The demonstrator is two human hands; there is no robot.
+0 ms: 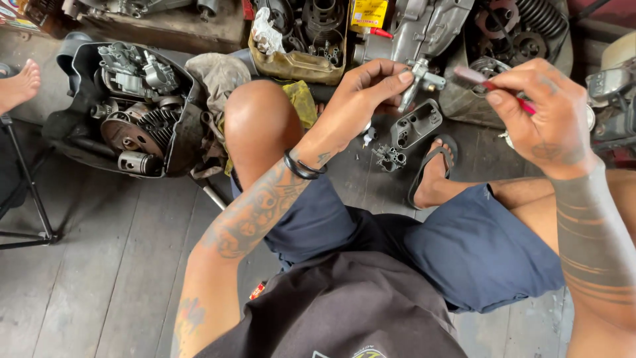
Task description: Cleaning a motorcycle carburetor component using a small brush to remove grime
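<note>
- A person sits low over a grey plank floor (119,265), seen from above, in dark blue shorts (464,245) and a dark shirt, knees apart.
- The left hand (361,93) is raised above the left knee, fingers clasped on a small silver metal part (419,78); the part sticks out past the fingertips toward the other hand.
- The right hand (543,109) is raised at the same height, just right of that part, pinching a slim red-handled tool (493,86) whose tip points left at the part; tool and part are close but apart.
- On the floor between the knees lie a grey metal cover plate (416,123) and a smaller metal casting (389,158), beside a foot in a black sandal (434,169).
- Farther left on the floor sits a black tray (179,139) holding engine parts.
- Along the far edge of the floor stand a yellowed plastic tub (295,65) of parts and a grey engine casing (430,26).
</note>
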